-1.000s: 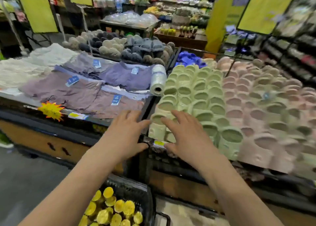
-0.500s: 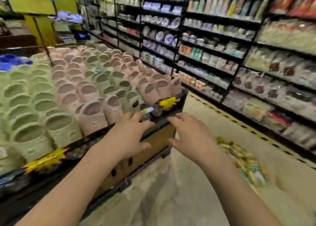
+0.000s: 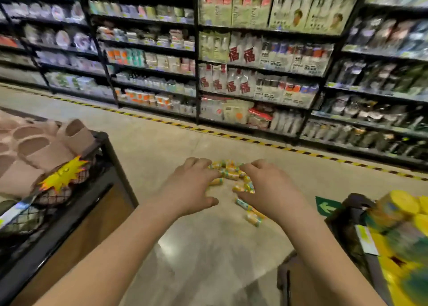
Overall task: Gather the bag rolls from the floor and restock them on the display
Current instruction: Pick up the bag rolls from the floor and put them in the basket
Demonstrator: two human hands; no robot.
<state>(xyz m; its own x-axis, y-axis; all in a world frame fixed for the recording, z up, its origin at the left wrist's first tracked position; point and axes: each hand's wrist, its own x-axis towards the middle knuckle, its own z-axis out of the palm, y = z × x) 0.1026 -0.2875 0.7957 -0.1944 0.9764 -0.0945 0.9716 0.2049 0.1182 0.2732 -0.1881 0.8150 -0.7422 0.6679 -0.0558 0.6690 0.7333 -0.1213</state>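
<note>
Turned away from the pink foam slippers (image 3: 46, 148), the left hand (image 3: 192, 185) and right hand (image 3: 271, 187) now reach, each grip loosely spread and empty, toward the small yellow-green plastic bag rolls (image 3: 231, 173) scattered on the beige floor (image 3: 162, 148), so gathering looks about to begin.

Red character 福 is legible on the white bags (image 3: 240, 55) on a middle shelf of the central rack (image 3: 196, 74), and again on the white bags one shelf lower (image 3: 231, 85). A green sign (image 3: 327, 205) on the floor carries a white arrow pointing left. Yellow starburst tag (image 3: 62, 175) on the slipper bin's front edge: print too blurred to read. Shelf-edge price strips (image 3: 379, 55): illegible.
</note>
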